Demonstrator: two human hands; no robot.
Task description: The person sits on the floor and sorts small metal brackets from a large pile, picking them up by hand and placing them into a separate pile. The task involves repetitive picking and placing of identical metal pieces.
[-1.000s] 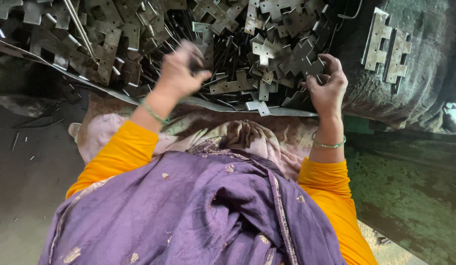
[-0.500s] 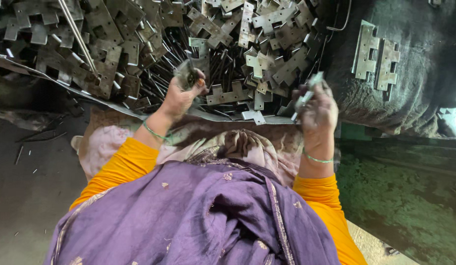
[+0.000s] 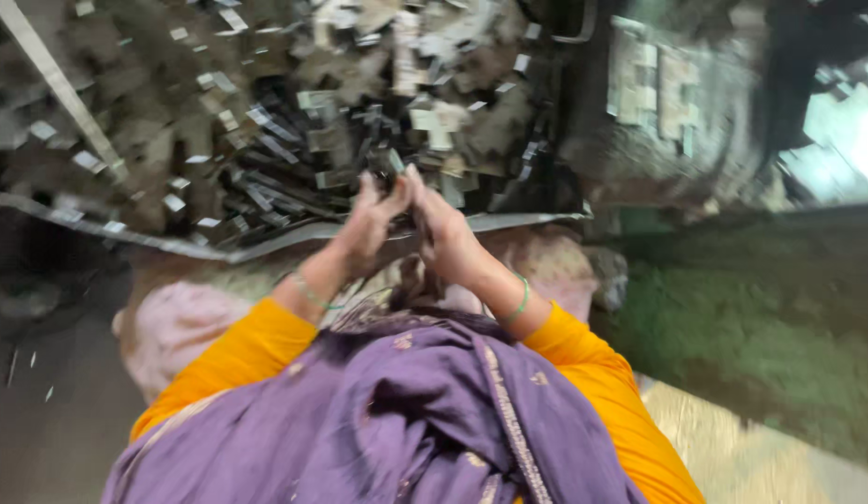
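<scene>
Heaped across the upper half of the view lies a blurred pile of flat grey metal pieces [image 3: 266, 121], spread from ten o'clock round to one o'clock on a dark sheet whose pale edge [image 3: 266, 247] runs across the middle. At two o'clock a few more flat metal plates [image 3: 653, 89] rest on a dark rounded mass, well apart from the main heap. Green ground shows at four o'clock.

Near the centre, just below the pile's edge, the left hand [image 3: 369, 229] and the right hand [image 3: 443, 233] are raised and pressed close together, touching at the fingers. Their fingers close around a small dark piece [image 3: 399, 168] held between both hands at twelve o'clock of the wrists; motion blur hides its shape. Each wrist carries a thin green bangle [image 3: 520, 301]. Orange sleeves [image 3: 238, 359] run down to seven and five o'clock, and a purple shawl [image 3: 378, 429] fills the six o'clock foreground over a pink patterned cloth [image 3: 177, 322].
</scene>
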